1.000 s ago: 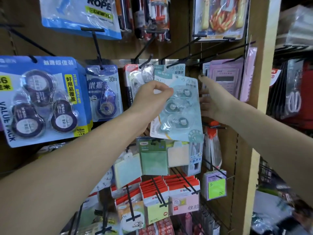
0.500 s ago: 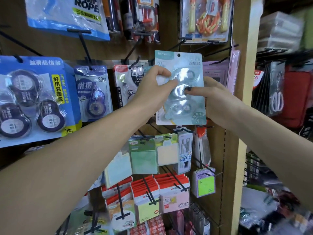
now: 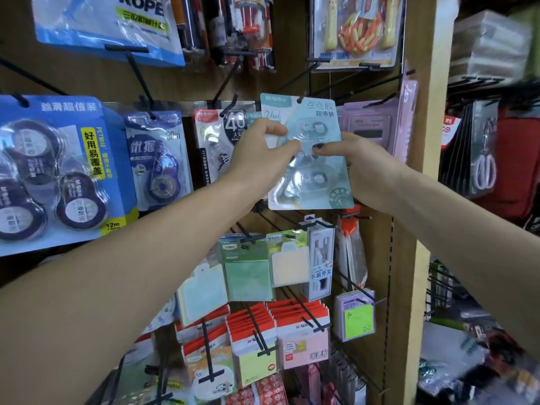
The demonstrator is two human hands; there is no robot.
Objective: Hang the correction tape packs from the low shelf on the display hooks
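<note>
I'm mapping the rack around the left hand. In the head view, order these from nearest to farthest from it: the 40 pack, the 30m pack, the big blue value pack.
Measured from the left hand:
1. The 40 pack, just to its left, partly behind the fingers.
2. The 30m pack, one hook further left.
3. The big blue value pack, at the far left edge.

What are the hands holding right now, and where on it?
Both hold the pale teal tape pack: the left hand pinches its left edge, the right hand its right edge, thumb on the front.
</note>
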